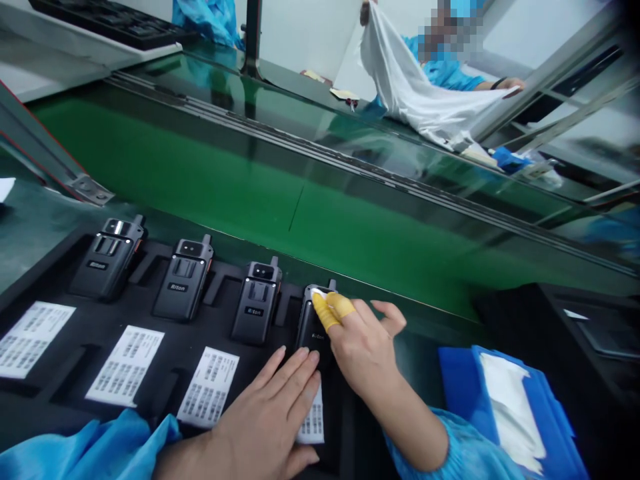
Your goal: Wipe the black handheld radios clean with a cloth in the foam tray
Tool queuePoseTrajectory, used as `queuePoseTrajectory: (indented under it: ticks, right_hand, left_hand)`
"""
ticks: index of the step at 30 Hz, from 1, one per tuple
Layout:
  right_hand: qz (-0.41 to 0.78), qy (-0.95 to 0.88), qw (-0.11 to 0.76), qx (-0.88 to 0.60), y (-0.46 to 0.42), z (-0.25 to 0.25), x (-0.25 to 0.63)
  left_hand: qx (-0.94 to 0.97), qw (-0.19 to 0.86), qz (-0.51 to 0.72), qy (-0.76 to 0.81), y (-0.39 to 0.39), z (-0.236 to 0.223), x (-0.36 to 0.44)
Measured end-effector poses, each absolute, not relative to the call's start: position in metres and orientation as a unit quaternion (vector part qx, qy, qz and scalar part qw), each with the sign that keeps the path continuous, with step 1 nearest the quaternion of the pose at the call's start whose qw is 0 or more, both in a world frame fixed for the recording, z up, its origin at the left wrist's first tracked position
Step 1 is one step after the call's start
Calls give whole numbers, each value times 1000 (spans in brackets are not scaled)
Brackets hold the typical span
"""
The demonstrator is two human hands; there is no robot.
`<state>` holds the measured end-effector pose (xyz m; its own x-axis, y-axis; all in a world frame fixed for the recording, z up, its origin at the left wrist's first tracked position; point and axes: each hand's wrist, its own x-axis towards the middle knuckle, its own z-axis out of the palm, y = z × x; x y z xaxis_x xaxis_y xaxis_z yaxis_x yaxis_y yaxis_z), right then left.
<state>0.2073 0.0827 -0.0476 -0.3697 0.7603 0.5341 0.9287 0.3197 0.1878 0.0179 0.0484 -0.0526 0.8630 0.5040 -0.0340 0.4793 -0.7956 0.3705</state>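
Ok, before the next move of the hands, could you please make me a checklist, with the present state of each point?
1. Rightmost device in the black tray, back side up: ok.
2. Yellow covers on the fingers of the right hand: ok, on two fingers at the device's top end.
3. White material firmly gripped: cannot tell; only a bit shows at the fingertips.
4. Left hand flat at the device's lower end: ok; how hard it presses, cannot tell.
5. Top of this device uncovered for inspection: not ok, the right fingers hide part of it.
6. Fourth label sheet fully readable: not ok, the left hand partly covers it.
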Motion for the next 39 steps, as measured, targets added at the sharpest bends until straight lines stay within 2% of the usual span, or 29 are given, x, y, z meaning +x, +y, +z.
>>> queuePoseTrajectory:
  ticks: [7,11,15,21,27,39]
  right_hand:
    - [-230,-816,178,-500,91,-44,217]
    - [-201,-803,189,-529,88,-48,221]
    - [-196,-781,162,-571,83,-52,227]
    - [-247,-729,146,-622,81,-50,224]
    - [-262,-751,183,-578,95,-49,195]
    - [-301,-701,174,-622,83,-56,198]
  left_hand:
    - [943,197,54,262,48,-53,16]
    - [945,195,56,258,47,-55,16]
    - [947,190,55,254,48,-52,16]
    - [948,188,39,255,49,-48,18]
    - [946,187,51,261,48,-54,16]
    - [952,159,48,258,49,-53,17]
